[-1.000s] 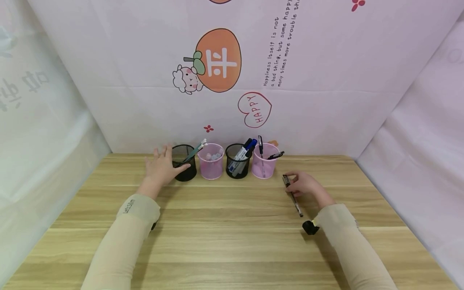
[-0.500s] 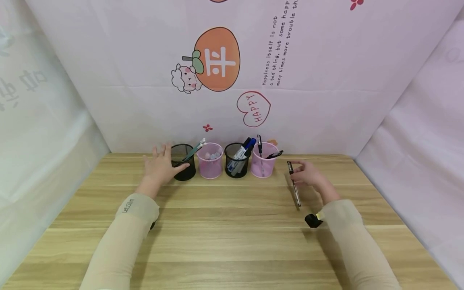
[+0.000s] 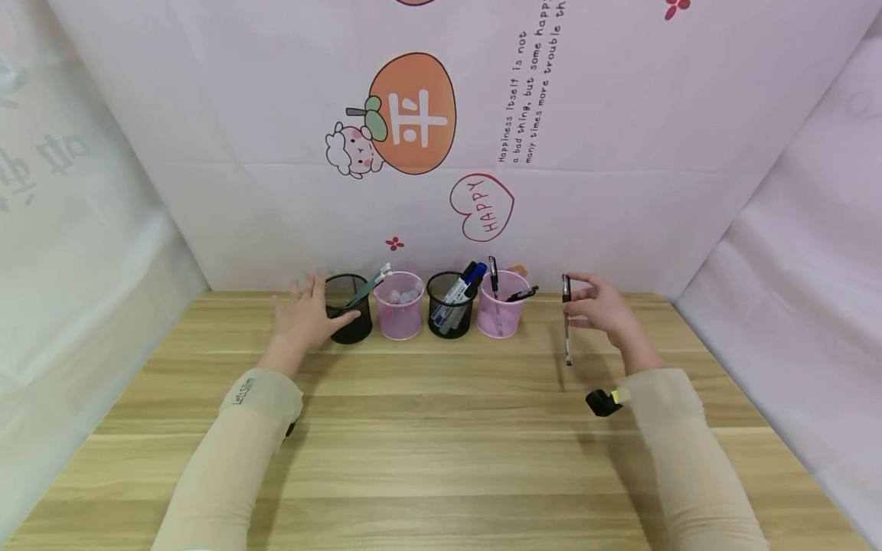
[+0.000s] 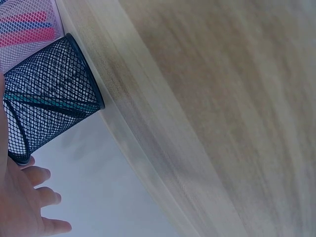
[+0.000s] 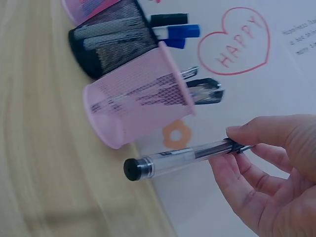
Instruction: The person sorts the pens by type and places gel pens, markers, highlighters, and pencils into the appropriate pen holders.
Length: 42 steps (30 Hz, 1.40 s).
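My right hand pinches a clear-barrelled gel pen near its black cap, between thumb and fingers. It hangs nearly upright right of the pink mesh pen cup. In the right wrist view, the black end of the gel pen points toward the table. My left hand is spread beside the leftmost black mesh cup, thumb across its front and fingers on its far left. In the left wrist view, several fingertips reach past the black mesh cup, which holds teal-green sticks with white tips.
Another pink mesh cup holds small pale pieces. Beside it, a black mesh cup holds markers. More black-capped pens stand in the right pink cup. All the cups line the back of the wooden table, against a printed cloth wall.
My right hand has lifted the gel pen off the table, moving it back and slightly right while turning it more upright. My left hand stays by the black cup.
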Motion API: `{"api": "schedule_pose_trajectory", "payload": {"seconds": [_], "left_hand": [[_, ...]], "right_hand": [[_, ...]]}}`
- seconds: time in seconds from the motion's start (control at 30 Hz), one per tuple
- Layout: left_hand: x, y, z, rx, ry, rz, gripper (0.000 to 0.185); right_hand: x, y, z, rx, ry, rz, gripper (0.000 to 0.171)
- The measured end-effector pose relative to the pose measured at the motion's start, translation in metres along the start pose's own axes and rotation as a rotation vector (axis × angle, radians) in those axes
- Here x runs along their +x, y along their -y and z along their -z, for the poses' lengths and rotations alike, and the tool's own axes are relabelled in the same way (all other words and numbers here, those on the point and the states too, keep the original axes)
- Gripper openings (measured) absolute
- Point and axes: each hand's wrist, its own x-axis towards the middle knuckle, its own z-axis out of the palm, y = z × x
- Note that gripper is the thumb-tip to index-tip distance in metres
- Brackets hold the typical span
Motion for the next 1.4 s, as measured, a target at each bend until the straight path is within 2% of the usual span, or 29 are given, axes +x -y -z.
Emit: {"api": "schedule_pose_trajectory", "payload": {"seconds": [0.27, 0.5, 0.9, 1.4], "left_hand": [[0.0, 0.0, 0.001, 0.019, -0.002, 0.001, 0.111], [0.0, 0.0, -0.001, 0.013, 0.0, 0.005, 0.11], [0.0, 0.002, -0.003, 0.016, -0.003, 0.006, 0.109], [-0.001, 0.0, -0.001, 0.004, -0.002, 0.004, 0.109]], "right_hand": [[-0.003, 0.01, 0.001, 0.028, -0.053, 0.052, 0.078], [-0.001, 0.016, -0.005, 0.105, -0.13, 0.126, 0.077], [0.005, 0.028, -0.023, 0.477, -0.301, 0.266, 0.076], [0.022, 0.028, -0.046, 0.771, -0.603, 0.439, 0.068]]}}
